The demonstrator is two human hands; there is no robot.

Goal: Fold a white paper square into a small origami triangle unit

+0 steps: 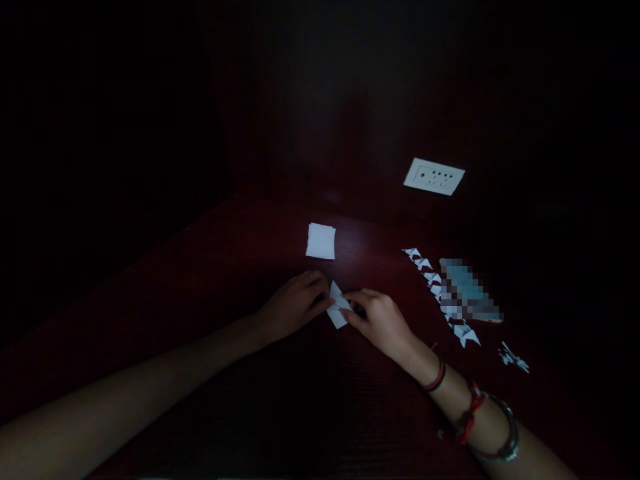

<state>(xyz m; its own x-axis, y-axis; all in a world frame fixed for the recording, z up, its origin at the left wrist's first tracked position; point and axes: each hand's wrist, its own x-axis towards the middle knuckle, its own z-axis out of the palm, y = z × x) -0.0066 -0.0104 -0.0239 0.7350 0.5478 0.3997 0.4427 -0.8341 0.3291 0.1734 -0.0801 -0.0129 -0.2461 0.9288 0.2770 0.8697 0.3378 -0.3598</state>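
Note:
A small piece of white paper (338, 318), partly folded, lies between my two hands on the dark red table. The fingers of my left hand (299, 301) are closed at its left edge, thumb on the paper. On its right side, my right hand (376, 316) pinches the paper between thumb and fingers. The paper's upper end comes to a point, and a fold runs across its middle. Just beyond my hands sits a stack of square white paper sheets (321, 241).
A slanting row of folded white paper pieces (431, 277) lies to the right, beside a phone-like flat object (470, 290) with a blurred surface. Nearer me are thin white scraps (513, 357). A white wall socket (434, 177) is at the back right. The surroundings are very dark.

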